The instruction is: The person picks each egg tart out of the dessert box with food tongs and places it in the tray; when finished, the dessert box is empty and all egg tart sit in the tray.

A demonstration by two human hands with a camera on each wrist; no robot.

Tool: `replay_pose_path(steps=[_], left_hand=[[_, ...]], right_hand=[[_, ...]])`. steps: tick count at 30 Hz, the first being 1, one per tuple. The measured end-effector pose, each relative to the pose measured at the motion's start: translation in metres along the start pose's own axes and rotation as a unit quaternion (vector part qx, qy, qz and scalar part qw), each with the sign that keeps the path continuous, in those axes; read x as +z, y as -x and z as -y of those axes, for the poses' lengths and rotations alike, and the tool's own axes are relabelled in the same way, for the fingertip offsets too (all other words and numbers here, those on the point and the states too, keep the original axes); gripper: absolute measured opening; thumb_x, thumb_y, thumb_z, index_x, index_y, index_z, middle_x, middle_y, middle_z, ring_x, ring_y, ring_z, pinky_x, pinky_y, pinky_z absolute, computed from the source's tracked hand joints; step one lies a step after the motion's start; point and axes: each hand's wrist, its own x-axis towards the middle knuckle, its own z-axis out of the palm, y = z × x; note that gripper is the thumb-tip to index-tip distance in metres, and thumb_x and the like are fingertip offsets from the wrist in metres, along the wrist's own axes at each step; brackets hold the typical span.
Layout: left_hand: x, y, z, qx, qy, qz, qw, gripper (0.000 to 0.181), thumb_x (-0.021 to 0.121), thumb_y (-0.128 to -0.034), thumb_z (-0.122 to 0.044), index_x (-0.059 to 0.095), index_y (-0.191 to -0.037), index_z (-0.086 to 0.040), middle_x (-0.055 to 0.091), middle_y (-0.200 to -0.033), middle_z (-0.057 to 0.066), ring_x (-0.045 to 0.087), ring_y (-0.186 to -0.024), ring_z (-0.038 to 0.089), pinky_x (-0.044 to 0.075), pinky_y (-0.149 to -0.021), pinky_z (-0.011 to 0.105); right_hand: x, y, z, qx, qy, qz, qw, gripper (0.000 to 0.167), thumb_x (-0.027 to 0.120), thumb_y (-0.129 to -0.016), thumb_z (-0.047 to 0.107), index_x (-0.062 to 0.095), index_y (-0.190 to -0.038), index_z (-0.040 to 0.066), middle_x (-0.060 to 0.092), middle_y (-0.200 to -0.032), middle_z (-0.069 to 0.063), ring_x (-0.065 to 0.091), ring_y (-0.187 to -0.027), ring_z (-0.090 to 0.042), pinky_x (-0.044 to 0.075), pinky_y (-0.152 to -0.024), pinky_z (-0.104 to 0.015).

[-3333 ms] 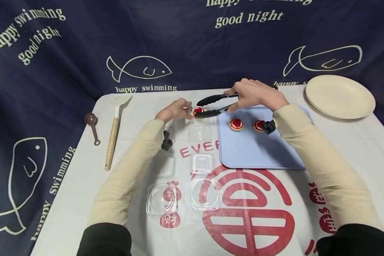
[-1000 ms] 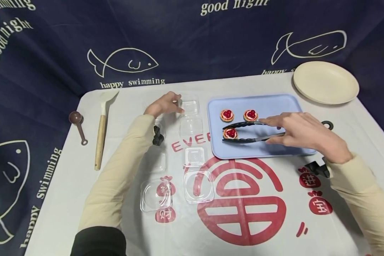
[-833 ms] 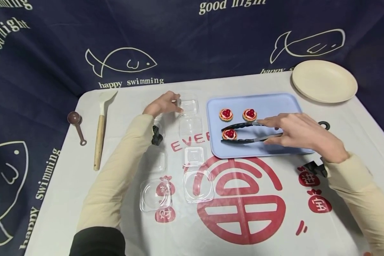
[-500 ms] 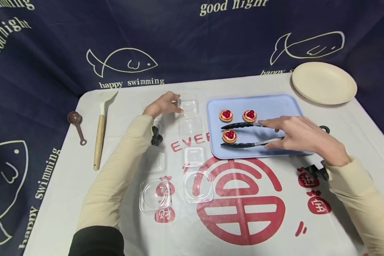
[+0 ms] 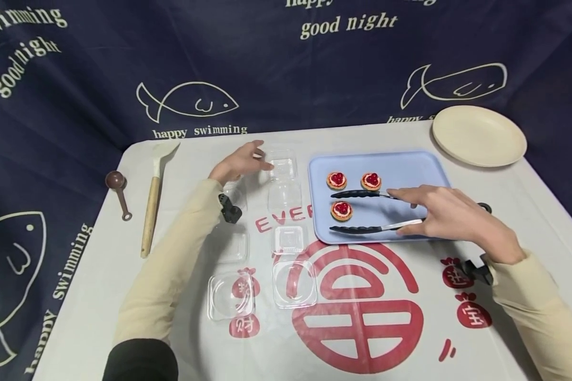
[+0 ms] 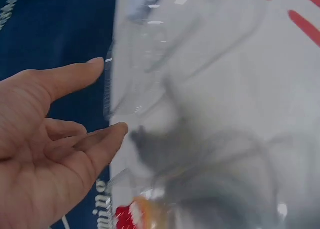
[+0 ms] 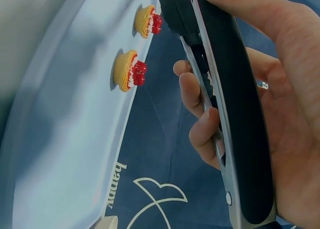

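Observation:
My left hand hovers beside a clear plastic box at the back, thumb and fingers apart, holding nothing. In the left wrist view a tart shows inside another clear box; the left hand and arm hide it from the head view. My right hand grips black-tipped tongs, their arms spread over the blue tray. Between the tong arms lies a red-topped tart, touched by neither. Just behind are a second tart and a third tart.
Several clear boxes stand in two columns left of the tray, including a front one. A wooden-handled spatula and a brown measuring spoon lie at the left. A cream plate sits at the back right.
The tongs carried a tart from beside my left hand onto the tray. They have since spread wider and released it. My left hand stays near the back box, fingers slightly more spread.

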Motion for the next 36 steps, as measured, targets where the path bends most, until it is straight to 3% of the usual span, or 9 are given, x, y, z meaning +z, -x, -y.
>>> replay_pose_path(steps=[5,9,14,18,28,32,36], left_hand=[[-0.029,0.021,0.020,0.055,0.038,-0.041,0.9969,0.068,0.058,-0.0966,-0.012,0.022,-0.152,0.005,0.031,-0.154,0.024,0.032,-0.142,0.036,0.030,-0.117,0.041],[-0.048,0.038,0.050,0.060,0.027,-0.050,0.9966,0.066,0.055,-0.0989,-0.015,0.021,-0.151,0.007,0.021,-0.158,0.023,0.019,-0.147,0.037,0.018,-0.121,0.043],[-0.051,0.055,0.087,0.045,0.055,-0.045,0.9964,0.069,0.051,-0.1010,-0.017,0.011,-0.153,0.006,0.009,-0.162,0.021,0.012,-0.148,0.037,0.012,-0.122,0.046],[-0.047,0.057,0.104,0.044,0.111,-0.041,0.9920,0.067,0.049,-0.1019,-0.011,0.009,-0.153,0.005,0.004,-0.163,0.016,0.012,-0.148,0.035,0.013,-0.121,0.044],[-0.044,0.045,0.106,0.050,0.100,-0.043,0.9928,0.068,0.055,-0.0983,-0.007,0.016,-0.152,0.005,0.011,-0.162,0.015,0.018,-0.148,0.031,0.017,-0.121,0.038],[-0.043,0.042,0.106,0.051,0.106,-0.053,0.9916,0.067,0.057,-0.0963,-0.003,0.020,-0.151,0.007,0.016,-0.160,0.017,0.022,-0.146,0.032,0.020,-0.120,0.037],[-0.040,0.040,0.106,0.045,0.125,-0.062,0.9892,0.065,0.058,-0.0951,0.000,0.023,-0.149,0.008,0.020,-0.159,0.019,0.026,-0.145,0.033,0.024,-0.119,0.038]], right_hand=[[-0.002,0.001,0.002,-0.002,0.008,-0.006,1.0000,0.078,0.090,-0.064,0.038,0.063,-0.131,0.009,0.065,-0.126,-0.015,0.060,-0.116,-0.037,0.053,-0.082,-0.056],[-0.008,0.004,0.001,0.006,0.017,-0.010,0.9998,0.083,0.090,-0.063,0.045,0.062,-0.133,0.011,0.065,-0.125,-0.016,0.061,-0.113,-0.034,0.053,-0.078,-0.055],[-0.011,0.003,0.001,-0.004,0.024,-0.015,0.9996,0.086,0.091,-0.060,0.045,0.061,-0.134,0.011,0.065,-0.125,-0.015,0.062,-0.111,-0.032,0.052,-0.075,-0.053],[-0.009,-0.001,0.004,-0.026,0.018,-0.023,0.9992,0.086,0.091,-0.059,0.044,0.062,-0.133,0.011,0.065,-0.127,-0.012,0.060,-0.115,-0.033,0.053,-0.078,-0.055],[-0.011,-0.017,0.024,-0.072,0.026,-0.029,0.9966,0.085,0.092,-0.060,0.038,0.061,-0.133,0.011,0.066,-0.126,-0.011,0.062,-0.111,-0.030,0.055,-0.074,-0.050],[-0.018,-0.042,0.042,-0.094,0.025,-0.014,0.9952,0.089,0.091,-0.062,0.040,0.057,-0.138,0.010,0.064,-0.129,-0.010,0.063,-0.107,-0.027,0.056,-0.072,-0.045],[-0.021,-0.081,0.059,-0.113,0.020,0.010,0.9934,0.089,0.088,-0.066,0.045,0.054,-0.141,0.011,0.062,-0.132,-0.008,0.063,-0.096,-0.018,0.053,-0.069,-0.039]])
